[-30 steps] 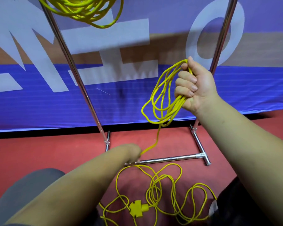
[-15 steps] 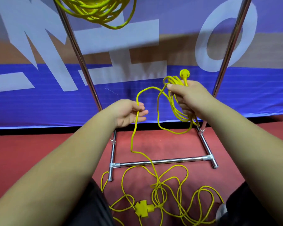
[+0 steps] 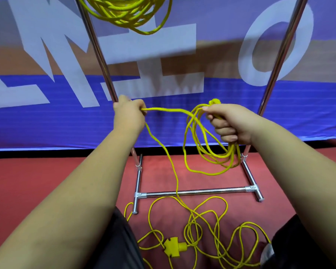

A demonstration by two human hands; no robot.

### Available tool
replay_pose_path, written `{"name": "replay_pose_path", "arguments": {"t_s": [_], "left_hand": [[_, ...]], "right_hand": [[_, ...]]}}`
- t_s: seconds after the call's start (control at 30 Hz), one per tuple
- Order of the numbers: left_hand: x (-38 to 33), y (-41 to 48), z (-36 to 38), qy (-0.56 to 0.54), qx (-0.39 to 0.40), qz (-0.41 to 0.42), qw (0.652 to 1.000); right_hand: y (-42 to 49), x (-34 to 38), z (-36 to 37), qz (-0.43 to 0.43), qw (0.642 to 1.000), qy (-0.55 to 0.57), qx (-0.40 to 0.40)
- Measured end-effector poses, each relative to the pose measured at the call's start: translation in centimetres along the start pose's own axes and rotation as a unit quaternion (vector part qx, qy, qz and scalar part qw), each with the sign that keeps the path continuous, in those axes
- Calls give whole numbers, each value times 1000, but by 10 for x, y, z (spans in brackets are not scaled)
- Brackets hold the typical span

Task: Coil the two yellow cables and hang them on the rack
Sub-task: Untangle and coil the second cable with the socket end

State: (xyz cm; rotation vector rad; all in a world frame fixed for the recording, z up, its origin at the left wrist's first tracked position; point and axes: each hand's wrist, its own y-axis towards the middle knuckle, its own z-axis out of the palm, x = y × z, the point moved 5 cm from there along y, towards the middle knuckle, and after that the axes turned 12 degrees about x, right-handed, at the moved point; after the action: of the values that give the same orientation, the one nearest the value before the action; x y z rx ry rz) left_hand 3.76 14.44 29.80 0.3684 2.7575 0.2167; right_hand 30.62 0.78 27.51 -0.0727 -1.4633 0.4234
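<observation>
Yellow cable (image 3: pixel 230 156) hangs in loops from a right hand (image 3: pixel 231 123) clenched round it before the rack (image 3: pixel 198 192), the left hand (image 3: pixel 129 115) gripping the next length; another coil (image 3: pixel 124 14) hangs high between the rack's posts. Slack (image 3: pixel 191 211) tangled at the rack's foot may knot as it rises.

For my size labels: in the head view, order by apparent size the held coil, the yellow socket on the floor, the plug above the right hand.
1. held coil
2. yellow socket, nearer the camera
3. plug, partly hidden

2 bare forearms (image 3: pixel 81 187); dark fabric (image 3: pixel 116 247) covering both legs.
</observation>
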Motion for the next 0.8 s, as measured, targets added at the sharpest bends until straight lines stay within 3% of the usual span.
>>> {"name": "replay_pose_path", "arguments": {"t_s": [0.07, 0.13, 0.23, 0.27, 0.33, 0.4, 0.5, 0.6, 0.8], "left_hand": [[14, 1, -2, -9, 19, -73, 997], [25, 0, 9, -162, 93, -129, 974], [25, -11, 33, -448, 195, -214, 846], [22, -12, 36, -486, 198, -220, 822], [16, -13, 36, -517, 182, -216, 808], [9, -11, 37, -507, 186, -208, 815], [3, -14, 44, -403, 276, -181, 854], [1, -21, 52, -320, 344, -161, 868], [-6, -21, 54, -127, 328, -125, 928]], "right_hand": [[-3, -1, 2, 9, 999, 9, 30], [-5, -4, 5, 18, 998, 8, 57], [-9, -9, 13, 35, 995, -13, 95], [-11, -10, 16, 40, 993, -25, 110], [-14, -11, 22, 42, 988, -55, 137], [-15, -13, 26, 39, 983, -98, 153], [-16, -14, 31, 45, 970, -185, 151], [-16, -15, 31, 61, 953, -284, 85], [-14, -18, 13, 72, 954, -286, -64]]}}
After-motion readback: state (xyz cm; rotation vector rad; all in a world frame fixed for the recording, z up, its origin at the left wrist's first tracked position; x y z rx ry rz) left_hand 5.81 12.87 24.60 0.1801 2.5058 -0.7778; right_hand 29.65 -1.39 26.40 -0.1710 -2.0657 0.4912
